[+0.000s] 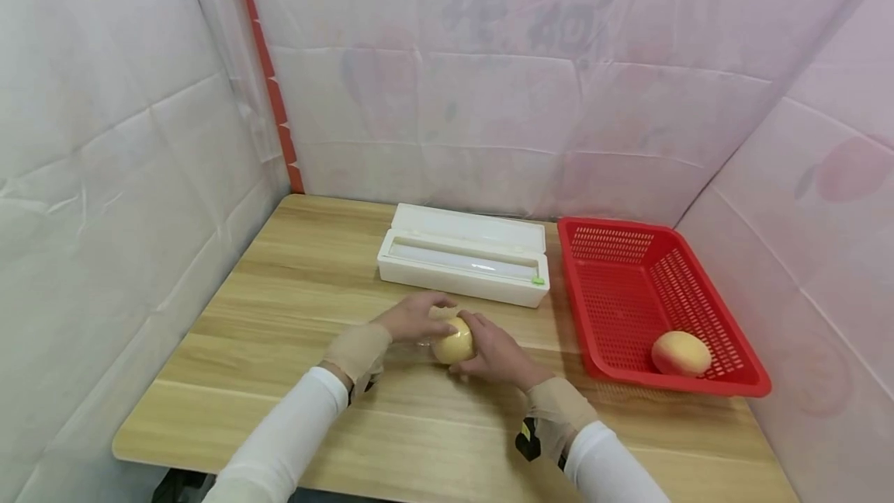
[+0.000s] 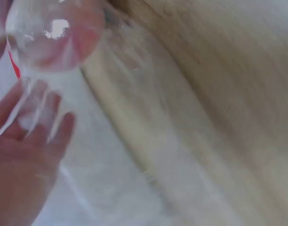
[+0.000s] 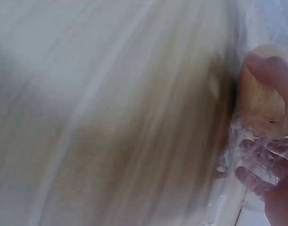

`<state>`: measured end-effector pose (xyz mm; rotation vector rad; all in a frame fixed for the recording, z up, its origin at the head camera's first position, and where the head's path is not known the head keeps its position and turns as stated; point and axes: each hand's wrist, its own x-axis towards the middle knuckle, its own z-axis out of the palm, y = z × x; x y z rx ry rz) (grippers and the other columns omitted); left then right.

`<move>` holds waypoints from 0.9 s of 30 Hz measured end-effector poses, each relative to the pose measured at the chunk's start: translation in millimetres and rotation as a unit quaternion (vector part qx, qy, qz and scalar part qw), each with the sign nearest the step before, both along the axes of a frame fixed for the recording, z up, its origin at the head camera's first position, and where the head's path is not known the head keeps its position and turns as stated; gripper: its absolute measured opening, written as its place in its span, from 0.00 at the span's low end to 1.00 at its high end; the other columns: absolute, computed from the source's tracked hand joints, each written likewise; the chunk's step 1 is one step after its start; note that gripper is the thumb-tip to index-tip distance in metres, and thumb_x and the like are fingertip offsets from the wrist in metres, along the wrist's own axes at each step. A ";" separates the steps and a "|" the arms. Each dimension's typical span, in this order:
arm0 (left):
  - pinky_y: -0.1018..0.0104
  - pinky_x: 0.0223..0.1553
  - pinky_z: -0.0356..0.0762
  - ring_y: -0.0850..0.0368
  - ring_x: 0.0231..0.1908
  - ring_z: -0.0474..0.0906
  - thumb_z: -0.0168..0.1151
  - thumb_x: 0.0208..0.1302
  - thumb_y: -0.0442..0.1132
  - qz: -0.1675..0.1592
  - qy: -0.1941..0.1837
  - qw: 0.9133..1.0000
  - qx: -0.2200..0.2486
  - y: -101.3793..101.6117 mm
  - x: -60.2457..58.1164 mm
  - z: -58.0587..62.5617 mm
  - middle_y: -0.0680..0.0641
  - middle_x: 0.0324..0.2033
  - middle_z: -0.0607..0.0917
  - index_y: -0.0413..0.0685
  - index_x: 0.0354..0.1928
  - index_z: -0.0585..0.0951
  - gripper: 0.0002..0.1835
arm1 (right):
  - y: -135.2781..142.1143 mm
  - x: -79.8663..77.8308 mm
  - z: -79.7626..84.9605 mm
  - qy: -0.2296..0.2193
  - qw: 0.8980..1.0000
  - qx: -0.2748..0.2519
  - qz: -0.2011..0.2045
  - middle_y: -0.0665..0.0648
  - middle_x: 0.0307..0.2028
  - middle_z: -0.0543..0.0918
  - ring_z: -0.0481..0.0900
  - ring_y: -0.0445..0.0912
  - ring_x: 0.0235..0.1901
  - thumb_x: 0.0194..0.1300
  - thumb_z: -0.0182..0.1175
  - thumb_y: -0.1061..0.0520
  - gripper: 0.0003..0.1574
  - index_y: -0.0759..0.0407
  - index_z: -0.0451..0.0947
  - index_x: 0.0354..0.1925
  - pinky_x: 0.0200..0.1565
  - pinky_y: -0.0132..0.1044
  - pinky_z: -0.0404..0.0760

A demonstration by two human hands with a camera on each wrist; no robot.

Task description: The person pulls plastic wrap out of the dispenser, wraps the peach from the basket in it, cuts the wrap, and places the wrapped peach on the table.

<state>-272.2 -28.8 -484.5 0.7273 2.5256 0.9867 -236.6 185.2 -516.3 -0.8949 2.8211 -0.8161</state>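
A yellowish peach (image 1: 454,341) with a pink patch is wrapped in shiny clear cling film, low over the table between both hands. My right hand (image 1: 499,353) grips it from the right; in the right wrist view the thumb (image 3: 264,70) presses on its side and crumpled film (image 3: 257,160) bunches by the other fingers. My left hand (image 1: 417,318) is at the peach's left, fingers apart. In the left wrist view clear film (image 2: 45,106) lies across these fingers, with the wrapped peach (image 2: 56,40) just beyond them.
Behind the hands stands a white cling film box (image 1: 461,282), lid raised, a film roll (image 1: 461,261) and a small green piece (image 1: 538,281) inside. At the right is a red perforated basket (image 1: 615,305) with another peach (image 1: 680,353). Pale sheets (image 1: 489,99) enclose the wooden table (image 1: 279,317).
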 end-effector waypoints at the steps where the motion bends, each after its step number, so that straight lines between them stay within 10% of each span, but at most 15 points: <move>1: 0.53 0.66 0.71 0.50 0.64 0.73 0.68 0.60 0.47 -0.018 0.041 0.999 -0.003 1.1 2.5 1.9 0.47 0.62 0.79 0.50 0.62 0.76 0.28 | 0.1 -1.0 1.2 -0.009 1.000 -0.002 -0.002 0.58 0.53 0.78 0.78 0.46 0.46 0.49 0.77 0.43 0.56 0.59 0.62 0.69 0.45 0.44 0.81; 7: 0.57 0.60 0.77 0.46 0.58 0.75 0.75 0.43 0.37 -0.151 0.277 0.948 -0.039 4.5 20.2 0.5 0.40 0.56 0.78 0.39 0.60 0.75 0.37 | -0.1 -6.8 3.9 -0.057 0.998 -0.009 -0.023 0.53 0.46 0.80 0.78 0.42 0.40 0.51 0.74 0.39 0.47 0.58 0.68 0.62 0.38 0.36 0.79; 13: 0.56 0.65 0.72 0.47 0.61 0.73 0.79 0.40 0.40 -0.129 0.374 0.915 -0.085 7.0 28.8 -25.5 0.42 0.60 0.76 0.40 0.66 0.69 0.46 | -4.9 -2.5 4.6 -0.132 0.989 -0.037 -0.063 0.55 0.43 0.83 0.79 0.43 0.39 0.53 0.69 0.33 0.46 0.61 0.72 0.58 0.38 0.36 0.80; 21: 0.61 0.58 0.77 0.54 0.54 0.78 0.82 0.39 0.49 -0.108 0.315 0.938 -0.098 12.8 28.8 -38.1 0.48 0.55 0.80 0.47 0.63 0.71 0.47 | -3.4 5.6 9.7 -0.229 0.970 -0.058 -0.056 0.53 0.36 0.84 0.80 0.44 0.34 0.60 0.61 0.30 0.34 0.56 0.78 0.47 0.37 0.37 0.80; 27: 0.70 0.51 0.78 0.64 0.47 0.78 0.82 0.33 0.62 -0.114 0.123 0.983 -0.078 15.0 28.7 -25.8 0.55 0.49 0.81 0.52 0.60 0.72 0.50 | 2.2 7.5 18.4 -0.271 0.962 -0.037 -0.009 0.48 0.30 0.81 0.77 0.41 0.31 0.63 0.57 0.31 0.26 0.50 0.79 0.37 0.34 0.35 0.76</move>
